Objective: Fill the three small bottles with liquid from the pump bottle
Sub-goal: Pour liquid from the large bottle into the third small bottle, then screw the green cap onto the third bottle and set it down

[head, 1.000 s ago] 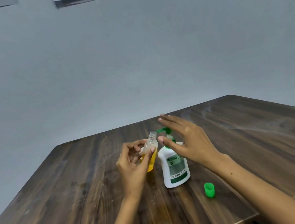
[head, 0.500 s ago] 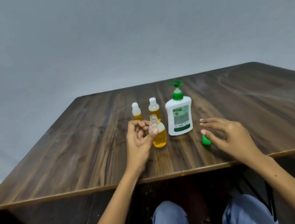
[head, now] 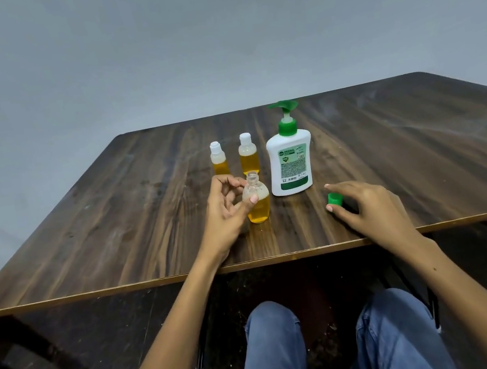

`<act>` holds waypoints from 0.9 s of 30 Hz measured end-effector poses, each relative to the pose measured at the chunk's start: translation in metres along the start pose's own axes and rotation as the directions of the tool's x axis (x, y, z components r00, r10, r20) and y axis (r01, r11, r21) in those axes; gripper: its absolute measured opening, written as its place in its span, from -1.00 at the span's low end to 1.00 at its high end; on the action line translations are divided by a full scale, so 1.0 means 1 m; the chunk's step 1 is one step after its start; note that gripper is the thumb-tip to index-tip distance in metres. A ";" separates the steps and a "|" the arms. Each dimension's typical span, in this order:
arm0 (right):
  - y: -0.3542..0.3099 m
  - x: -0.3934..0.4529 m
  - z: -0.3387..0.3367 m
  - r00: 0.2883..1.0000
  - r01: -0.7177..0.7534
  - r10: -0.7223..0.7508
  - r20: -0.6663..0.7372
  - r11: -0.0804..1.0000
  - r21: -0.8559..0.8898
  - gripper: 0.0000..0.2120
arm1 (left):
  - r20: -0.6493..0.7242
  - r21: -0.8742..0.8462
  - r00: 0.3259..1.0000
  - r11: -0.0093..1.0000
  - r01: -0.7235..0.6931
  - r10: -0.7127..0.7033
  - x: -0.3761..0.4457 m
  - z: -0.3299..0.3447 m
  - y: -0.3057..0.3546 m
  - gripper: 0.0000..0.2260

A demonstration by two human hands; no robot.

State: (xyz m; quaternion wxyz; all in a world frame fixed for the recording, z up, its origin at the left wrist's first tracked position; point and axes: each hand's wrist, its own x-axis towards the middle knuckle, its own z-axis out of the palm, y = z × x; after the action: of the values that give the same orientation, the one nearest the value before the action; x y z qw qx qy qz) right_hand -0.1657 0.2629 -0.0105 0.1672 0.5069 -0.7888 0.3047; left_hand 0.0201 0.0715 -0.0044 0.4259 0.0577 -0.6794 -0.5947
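Observation:
A white pump bottle [head: 290,162] with a green pump stands upright on the dark wooden table [head: 114,208]. Left of it stand two small capped bottles, one at the far left [head: 219,160] and one beside it [head: 248,155], both holding yellow liquid. In front of them my left hand [head: 224,215] grips a small round uncapped bottle [head: 259,205], upright on the table and more than half full of yellow liquid. A green cap [head: 335,198] lies right of it. My right hand [head: 371,210] hovers at the cap, fingers spread around it, with no clear grip.
The table's front edge [head: 277,259] runs just behind my wrists. Below it are my knees in blue jeans [head: 275,352] and a dark floor. A plain grey wall rises behind the table.
My right hand left the pump and dropped to the green cap. My left hand brought the open bottle down upright onto the table. The camera tilted down.

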 end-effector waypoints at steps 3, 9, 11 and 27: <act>-0.002 0.000 0.002 1.000 0.005 -0.005 -0.004 1.000 -0.001 -0.69 | 0.010 0.019 1.000 1.000 0.021 -0.021 0.002 -0.002 -0.001 -0.67; -0.013 0.012 0.009 0.999 -0.005 0.019 -0.046 0.957 0.291 -0.67 | 0.007 0.165 1.000 0.986 -0.015 0.014 0.007 -0.003 -0.003 -0.49; -0.028 0.022 0.013 0.999 -0.024 0.043 -0.029 0.872 0.489 -0.65 | -0.011 0.243 0.998 0.969 -0.051 0.056 0.008 -0.002 0.000 -0.49; -0.111 0.079 0.034 0.997 0.050 0.037 -0.072 0.419 0.906 -0.76 | -0.018 0.378 0.997 0.924 -0.061 0.073 0.014 -0.011 -0.003 -0.68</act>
State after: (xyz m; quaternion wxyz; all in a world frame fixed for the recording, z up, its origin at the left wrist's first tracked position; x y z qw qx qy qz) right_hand -0.0979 0.1528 0.0437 -0.0996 0.5074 -0.4909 0.7012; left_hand 0.0172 0.0546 -0.0008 0.4375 0.1246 -0.7757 -0.4374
